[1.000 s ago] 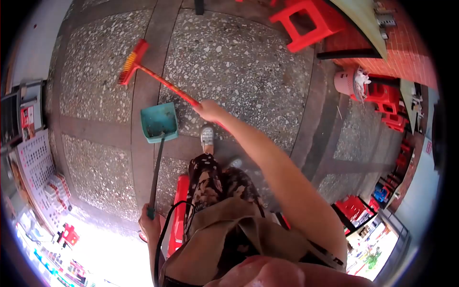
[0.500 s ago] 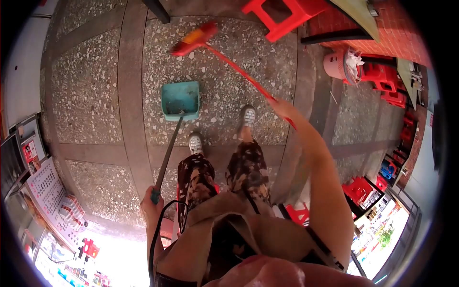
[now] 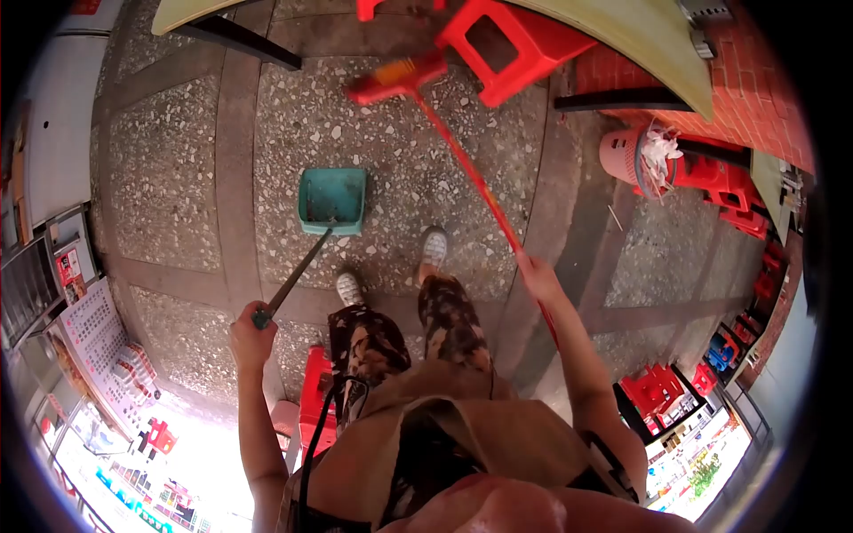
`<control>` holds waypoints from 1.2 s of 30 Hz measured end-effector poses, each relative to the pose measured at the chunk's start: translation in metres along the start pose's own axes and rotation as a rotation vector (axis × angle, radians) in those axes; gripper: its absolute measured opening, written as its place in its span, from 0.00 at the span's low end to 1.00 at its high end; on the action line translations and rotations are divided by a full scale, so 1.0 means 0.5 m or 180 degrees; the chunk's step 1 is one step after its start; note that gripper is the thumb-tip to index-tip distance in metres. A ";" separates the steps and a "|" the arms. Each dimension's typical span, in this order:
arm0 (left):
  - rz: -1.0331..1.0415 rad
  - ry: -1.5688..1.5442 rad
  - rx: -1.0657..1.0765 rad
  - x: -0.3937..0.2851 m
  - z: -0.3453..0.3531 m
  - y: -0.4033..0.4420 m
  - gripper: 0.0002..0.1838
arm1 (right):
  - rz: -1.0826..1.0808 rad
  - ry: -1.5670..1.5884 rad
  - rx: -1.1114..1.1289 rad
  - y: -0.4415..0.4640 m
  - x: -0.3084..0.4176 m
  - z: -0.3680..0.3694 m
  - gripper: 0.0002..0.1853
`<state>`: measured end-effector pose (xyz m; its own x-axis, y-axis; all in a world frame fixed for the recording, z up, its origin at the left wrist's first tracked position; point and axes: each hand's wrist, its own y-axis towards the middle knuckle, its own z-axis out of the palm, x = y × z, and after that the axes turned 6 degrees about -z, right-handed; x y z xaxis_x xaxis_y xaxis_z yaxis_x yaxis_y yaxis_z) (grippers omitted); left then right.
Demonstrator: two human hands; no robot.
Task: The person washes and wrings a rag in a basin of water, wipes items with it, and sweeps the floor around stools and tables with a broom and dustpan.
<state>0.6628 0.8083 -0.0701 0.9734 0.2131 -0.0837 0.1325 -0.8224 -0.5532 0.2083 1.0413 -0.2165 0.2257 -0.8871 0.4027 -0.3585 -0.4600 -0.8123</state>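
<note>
My left hand (image 3: 251, 335) is closed around the handle end of a long-handled teal dustpan (image 3: 332, 197), whose pan lies on the speckled floor ahead of my feet and has some debris in it. My right hand (image 3: 538, 277) grips the red stick of a broom (image 3: 397, 76). The broom head, red with a yellow part, is slightly blurred, beyond the dustpan and just left of a red stool.
A red stool (image 3: 506, 49) stands by a table (image 3: 622, 31) at the top. To the right are a pink bin (image 3: 622, 153) with white waste and more red stools. Another red stool (image 3: 317, 400) is beside my legs. A menu board (image 3: 93, 342) is at left.
The broom head has swung from the left to the upper middle, near the stool. My feet have stepped forward, and the dustpan has shifted right with its handle in my left hand.
</note>
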 end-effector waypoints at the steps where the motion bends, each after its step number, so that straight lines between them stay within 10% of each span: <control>1: 0.0031 0.0061 -0.0064 -0.011 -0.005 0.005 0.15 | 0.0320 -0.0035 0.0126 0.045 0.098 -0.016 0.39; 7: -0.0019 0.0271 -0.0212 -0.018 0.002 0.013 0.15 | -0.0165 0.0421 0.0232 0.369 0.246 -0.019 0.34; 15: -0.0032 0.0288 -0.0220 -0.009 -0.002 0.002 0.15 | 0.0973 0.1695 0.1466 -0.012 0.085 -0.048 0.30; 22: -0.0059 0.0297 -0.0111 -0.002 -0.006 -0.003 0.16 | 0.1044 0.0053 0.0717 -0.362 0.081 -0.012 0.34; 29: 0.0273 0.0262 -0.0065 -0.001 0.007 0.011 0.17 | -0.0542 0.0450 0.0388 0.099 0.146 0.111 0.38; 36: 0.0452 0.0352 -0.0125 0.011 0.013 0.017 0.18 | 0.0245 0.2045 0.0988 0.049 0.044 0.117 0.35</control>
<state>0.6681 0.8058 -0.0806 0.9972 0.0359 -0.0658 -0.0027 -0.8606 -0.5093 0.2576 1.0126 -0.2523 -0.4020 -0.8081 0.4305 -0.0561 -0.4475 -0.8925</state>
